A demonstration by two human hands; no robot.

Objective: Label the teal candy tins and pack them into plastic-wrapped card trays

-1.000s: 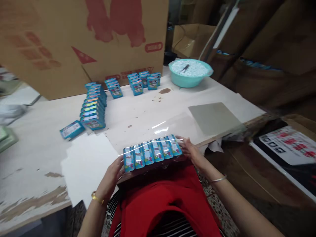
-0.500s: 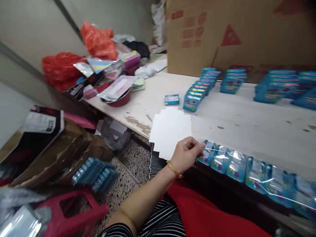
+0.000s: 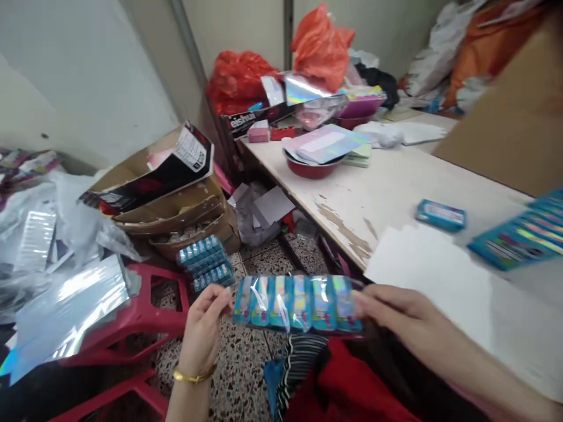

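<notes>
A clear-wrapped strip of small blue boxes (image 3: pixel 290 303) hangs level between my two hands, over the floor and my lap. My left hand (image 3: pixel 206 308), with a gold bangle at the wrist, pinches its left end. At its right end, the fingers of my right hand (image 3: pixel 393 308) are closed on the wrap. White card sheets (image 3: pixel 433 275) lie on the table just beyond my right hand. One blue box (image 3: pixel 440 215) rests behind them. A leaning row of blue boxes (image 3: pixel 519 237) stands at the right.
Wrapped blue packs (image 3: pixel 206 261) are stacked on the floor by an open carton (image 3: pixel 193 205). A red plastic stool (image 3: pixel 153 316) at the left bears shiny sheets (image 3: pixel 73 310). Farther back on the table (image 3: pixel 303 184) is a red bowl (image 3: pixel 314 170) with papers on it.
The view has swung left. The wrapped strip has come off the table's front edge and now hangs in both hands. My right hand has come into view.
</notes>
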